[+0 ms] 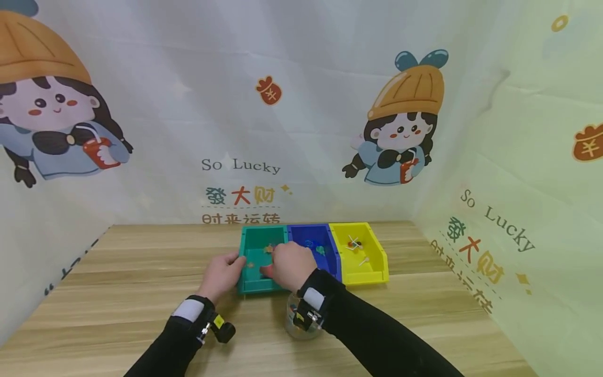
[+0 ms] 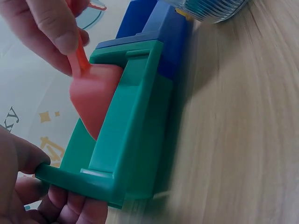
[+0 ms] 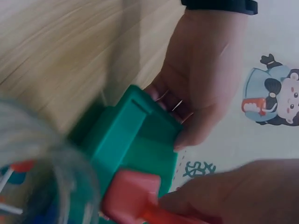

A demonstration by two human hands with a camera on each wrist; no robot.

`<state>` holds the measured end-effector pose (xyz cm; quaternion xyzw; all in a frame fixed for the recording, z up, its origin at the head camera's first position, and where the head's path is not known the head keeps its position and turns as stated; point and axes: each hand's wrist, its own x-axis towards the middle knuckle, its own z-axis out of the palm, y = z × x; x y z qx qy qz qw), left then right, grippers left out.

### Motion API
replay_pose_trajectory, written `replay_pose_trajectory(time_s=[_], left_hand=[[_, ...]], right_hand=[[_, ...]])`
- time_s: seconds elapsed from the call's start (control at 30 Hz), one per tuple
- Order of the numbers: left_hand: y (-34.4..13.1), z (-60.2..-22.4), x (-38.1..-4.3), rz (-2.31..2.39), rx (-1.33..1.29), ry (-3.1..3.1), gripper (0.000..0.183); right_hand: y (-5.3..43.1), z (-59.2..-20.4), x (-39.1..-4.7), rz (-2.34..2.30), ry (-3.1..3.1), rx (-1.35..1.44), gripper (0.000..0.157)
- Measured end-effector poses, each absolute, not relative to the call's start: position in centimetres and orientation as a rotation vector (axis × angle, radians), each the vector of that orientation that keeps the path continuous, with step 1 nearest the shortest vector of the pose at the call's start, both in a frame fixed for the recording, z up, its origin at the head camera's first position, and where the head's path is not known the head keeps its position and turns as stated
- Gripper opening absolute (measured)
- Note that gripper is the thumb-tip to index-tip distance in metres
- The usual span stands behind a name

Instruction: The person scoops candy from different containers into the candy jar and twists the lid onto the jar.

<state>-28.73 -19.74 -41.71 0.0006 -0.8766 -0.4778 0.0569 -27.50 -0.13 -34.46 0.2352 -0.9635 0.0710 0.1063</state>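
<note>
A green plastic bin (image 1: 256, 286) stands at the left end of a row of three bins. My left hand (image 1: 221, 275) grips its left side wall, with thumb and fingers on either side of the rim. In my right hand (image 1: 293, 266) is the handle of a small red scoop (image 2: 96, 88), pinched between thumb and fingers. The scoop's blade dips into the green bin, right behind the front wall. A few small orange-brown pieces (image 1: 268, 248) lie on the bin's floor. Whether the blade carries anything, I cannot tell.
Beside the green bin come a blue bin (image 1: 308, 230) with small blue and green pieces, then a yellow bin (image 1: 377, 262) with white-stemmed pieces. A clear jar (image 1: 294, 331) with small colored items stands under my right wrist. Printed cloth (image 1: 320, 131) hangs behind the wooden table (image 1: 141, 272).
</note>
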Motion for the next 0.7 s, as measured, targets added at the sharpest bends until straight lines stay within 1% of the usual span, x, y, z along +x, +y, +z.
replay_pose_trajectory(time_s=[0.07,0.27,0.47,0.53,0.7], left_hand=[[-19.7,-41.7,-28.8,-1.458,0.006,-2.669,0.049],[-19.9,-41.8,-29.0,-1.454,0.010,-2.667,0.049],[-19.7,-41.9,-29.0,-1.446,0.029,-2.661,0.047],[-19.7,-41.8,-29.1,-1.456,0.035,-2.669,0.048],[-19.8,-41.5,-29.3,-1.430,0.041,-2.682,0.048]], right_hand=[[-0.7,-34.2,-27.7,0.235,-2.902,0.667,0.036],[-2.9,-34.2,-28.7,0.180,-3.025,0.547,0.018],[-4.6,-34.7,-29.8,0.107,-3.042,0.422,0.015],[-5.0,-35.4,-31.2,0.106,-3.052,0.402,0.014],[-6.5,-40.1,-38.1,0.126,-3.061,0.380,0.015]])
